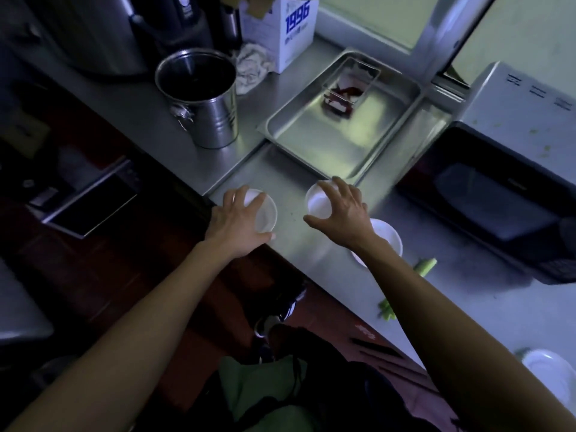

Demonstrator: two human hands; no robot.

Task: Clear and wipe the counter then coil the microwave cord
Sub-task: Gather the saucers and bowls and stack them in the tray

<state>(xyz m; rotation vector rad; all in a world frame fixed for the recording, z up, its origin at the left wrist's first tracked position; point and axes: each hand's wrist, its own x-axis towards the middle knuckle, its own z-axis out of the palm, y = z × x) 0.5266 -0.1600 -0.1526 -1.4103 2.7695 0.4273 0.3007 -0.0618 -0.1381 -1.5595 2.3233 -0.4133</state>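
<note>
- Stainless steel made up the counter [290, 241], seen from the head camera, with a microwave [486, 194] standing at its right end; no cord could be made out.
- The left hand [238, 224] reached over a small white dish [265, 210] near the counter's front edge, fingers curled round its rim.
- The right hand [338, 210] gripped a second white dish [318, 201] from above, thumb at the near rim and fingers at the far rim.
- A third white dish [388, 235] lay under the right wrist, and a fourth [551, 374] sat at the lower right.
- Green vegetable scraps [425, 265] lay on the counter beside the right forearm.
- Behind the dishes rested a steel tray [311, 132] holding a small container [350, 85] with red residue.
- A steel bucket [202, 95], a crumpled cloth [251, 68] and a white carton [288, 29] stood farther back.
</note>
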